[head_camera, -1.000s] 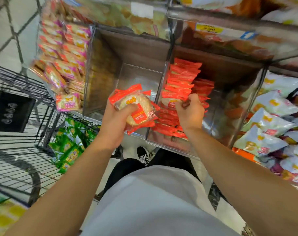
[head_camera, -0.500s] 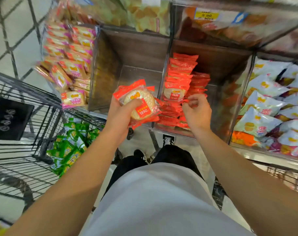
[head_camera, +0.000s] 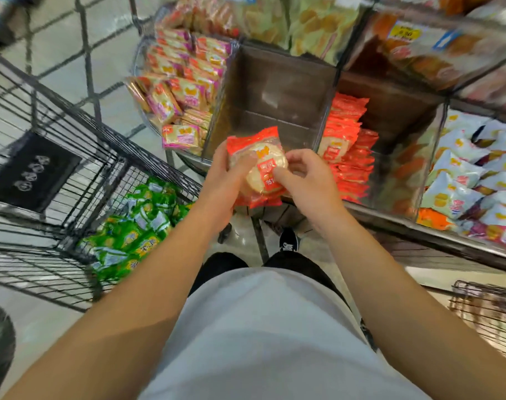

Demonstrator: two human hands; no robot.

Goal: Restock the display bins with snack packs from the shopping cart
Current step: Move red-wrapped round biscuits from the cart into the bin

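Red-wrapped snack packs [head_camera: 256, 166] being gripped by left hand [head_camera: 221, 180] and pinched by right hand [head_camera: 305, 180], partly filling the red bin [head_camera: 390, 116], middle bin [head_camera: 277, 90] waiting bare, green packs [head_camera: 130, 226] remaining in the shopping cart [head_camera: 44, 134].

Motion blur smeared the upper shelf packs [head_camera: 318, 21] and the yellow price tag [head_camera: 405, 32]; its digits were unreadable. Left hand [head_camera: 221, 180] and right hand [head_camera: 306, 180] covered part of the red snack pack [head_camera: 257, 166], label text cut short. Shopping cart [head_camera: 44, 157] ran off the left edge.
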